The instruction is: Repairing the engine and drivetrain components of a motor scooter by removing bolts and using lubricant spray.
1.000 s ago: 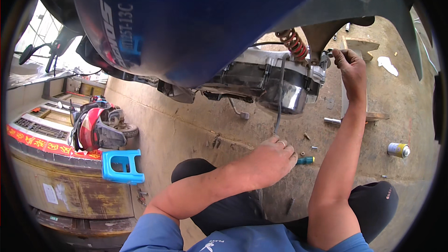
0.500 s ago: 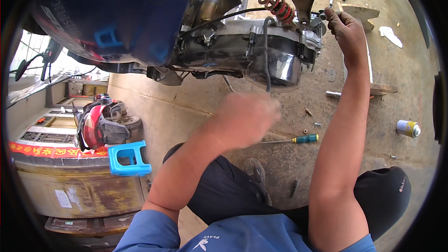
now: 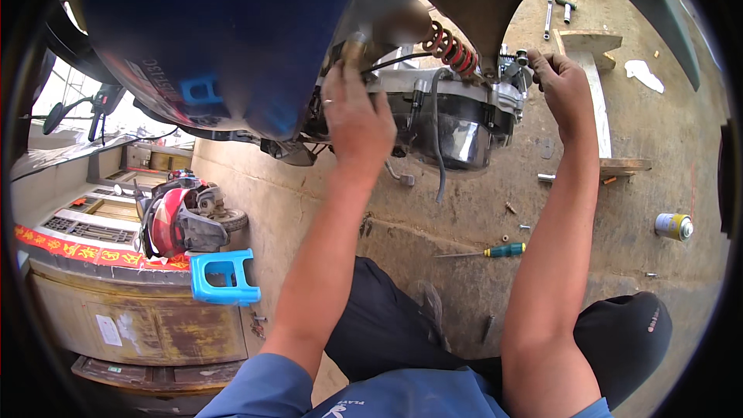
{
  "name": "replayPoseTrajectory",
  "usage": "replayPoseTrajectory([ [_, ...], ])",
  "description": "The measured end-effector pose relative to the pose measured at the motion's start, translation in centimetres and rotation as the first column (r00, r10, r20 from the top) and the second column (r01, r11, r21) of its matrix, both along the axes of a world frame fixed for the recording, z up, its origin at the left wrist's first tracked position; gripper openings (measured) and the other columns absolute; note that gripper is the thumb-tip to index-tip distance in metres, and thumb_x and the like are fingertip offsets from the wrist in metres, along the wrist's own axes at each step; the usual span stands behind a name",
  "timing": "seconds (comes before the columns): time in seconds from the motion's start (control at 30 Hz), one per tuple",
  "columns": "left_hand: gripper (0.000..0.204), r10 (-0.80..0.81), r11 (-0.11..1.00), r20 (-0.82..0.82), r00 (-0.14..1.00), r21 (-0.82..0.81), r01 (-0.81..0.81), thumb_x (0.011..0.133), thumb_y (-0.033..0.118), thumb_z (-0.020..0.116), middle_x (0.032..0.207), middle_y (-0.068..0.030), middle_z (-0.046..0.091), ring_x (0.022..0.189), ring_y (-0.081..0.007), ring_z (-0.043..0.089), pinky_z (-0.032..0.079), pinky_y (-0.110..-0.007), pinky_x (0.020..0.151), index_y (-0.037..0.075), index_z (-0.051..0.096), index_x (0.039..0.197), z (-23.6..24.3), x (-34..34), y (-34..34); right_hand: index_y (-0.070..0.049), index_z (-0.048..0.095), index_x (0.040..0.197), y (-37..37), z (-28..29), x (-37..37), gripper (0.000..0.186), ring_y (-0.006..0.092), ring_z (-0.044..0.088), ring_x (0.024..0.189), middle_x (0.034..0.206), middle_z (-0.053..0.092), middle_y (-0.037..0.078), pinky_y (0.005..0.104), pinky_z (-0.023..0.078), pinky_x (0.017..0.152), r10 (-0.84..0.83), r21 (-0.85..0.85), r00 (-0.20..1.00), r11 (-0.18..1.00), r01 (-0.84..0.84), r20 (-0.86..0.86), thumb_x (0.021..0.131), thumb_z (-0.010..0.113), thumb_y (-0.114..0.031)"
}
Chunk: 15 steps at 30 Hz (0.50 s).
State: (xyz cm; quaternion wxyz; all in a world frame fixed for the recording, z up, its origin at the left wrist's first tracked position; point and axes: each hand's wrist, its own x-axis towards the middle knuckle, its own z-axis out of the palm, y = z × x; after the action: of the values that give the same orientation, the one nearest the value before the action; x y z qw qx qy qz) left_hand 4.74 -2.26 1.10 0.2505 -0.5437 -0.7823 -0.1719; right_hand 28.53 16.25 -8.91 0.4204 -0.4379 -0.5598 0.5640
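A dark blue scooter (image 3: pixel 224 39) fills the upper left, its black and silver engine (image 3: pixel 464 124) exposed. My left hand (image 3: pixel 357 120) reaches up into the gap beside the body panel, fingers stretched and apart, fingertips at a brass-coloured cylinder (image 3: pixel 354 50). At the engine's rear end my right hand (image 3: pixel 561 85) is closed in a pinch, right beside a small round metal fitting (image 3: pixel 522 56). What sits between those fingertips is too small to make out. A red coil spring shock absorber (image 3: pixel 453 48) slants between the two hands, and a black hose (image 3: pixel 439 139) hangs down the engine's side.
On the concrete floor lie a green-handled screwdriver (image 3: pixel 503 250), a spray can (image 3: pixel 673 226), a wrench (image 3: pixel 548 19), a hammer (image 3: pixel 567 9) and several small bolts. A wooden frame (image 3: pixel 604 116) stands right of my arm. Leftward are a blue stool (image 3: pixel 224 277) and a red scooter (image 3: pixel 174 220).
My left hand, blurred below the engine before, has moved up to the brass-coloured cylinder. My right hand stays by the fitting at the engine's rear. The view has shifted slightly.
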Motion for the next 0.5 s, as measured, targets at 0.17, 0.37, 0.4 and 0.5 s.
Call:
replayPoseTrajectory([
  [0.17, 0.07, -0.04, 0.969, -0.209, 0.977, -0.247, -0.013, 0.097, 0.019, 0.064, 0.15, -0.0345, 0.045, 0.143, -0.0505, 0.041, 0.035, -0.054, 0.122, -0.013, 0.039, 0.154, -1.5, 1.5, -0.2, 0.0, 0.075, 0.093, 0.1, -0.4, 0.1, 0.042, 0.0073, 0.047, 0.069, 0.075, 0.059, -0.003, 0.0262, 0.038, 0.063, -0.017, -0.044, 0.996, 0.999, 0.013, -0.084, 0.102, 0.074, -0.041],
  [0.37, 0.07, -0.034, 0.964, -0.066, 0.997, -0.267, 0.016, 0.099, 0.025, 0.064, 0.15, -0.0336, 0.045, 0.142, -0.0494, 0.042, 0.035, -0.053, 0.121, -0.013, 0.041, 0.152, -1.4, 2.3, 0.0, 0.003, 0.075, 0.094, 0.1, 0.0, 0.2, 0.04, 0.0094, 0.051, 0.07, 0.076, 0.064, 0.001, 0.0294, 0.042, 0.065, -0.013, -0.034, 0.997, 0.999, 0.011, -0.07, 0.102, 0.073, -0.036],
  [0.4, 0.071, -0.028, 0.963, -0.077, 0.997, -0.269, 0.006, 0.1, 0.03, 0.064, 0.15, -0.0333, 0.045, 0.143, -0.0488, 0.041, 0.035, -0.054, 0.121, -0.014, 0.042, 0.151, -1.9, 2.3, 0.0, 0.006, 0.074, 0.093, 0.1, 0.1, 0.2, 0.04, 0.0115, 0.053, 0.07, 0.076, 0.068, 0.005, 0.0321, 0.045, 0.066, -0.02, -0.029, 0.997, 0.999, 0.019, -0.068, 0.101, 0.074, -0.033],
  [0.5, 0.072, -0.055, 0.94, -0.07, 0.996, -0.34, 0.028, 0.101, 0.034, 0.063, 0.15, -0.034, 0.045, 0.141, -0.0503, 0.041, 0.034, -0.054, 0.122, -0.014, 0.042, 0.15, -2.1, 2.2, -0.4, 0.005, 0.074, 0.094, -0.1, -0.1, 0.3, 0.036, 0.0118, 0.054, 0.07, 0.076, 0.068, 0.005, 0.0324, 0.046, 0.067, -0.013, 0.044, 1.0, 0.999, 0.014, -0.016, 0.102, 0.072, -0.03],
])
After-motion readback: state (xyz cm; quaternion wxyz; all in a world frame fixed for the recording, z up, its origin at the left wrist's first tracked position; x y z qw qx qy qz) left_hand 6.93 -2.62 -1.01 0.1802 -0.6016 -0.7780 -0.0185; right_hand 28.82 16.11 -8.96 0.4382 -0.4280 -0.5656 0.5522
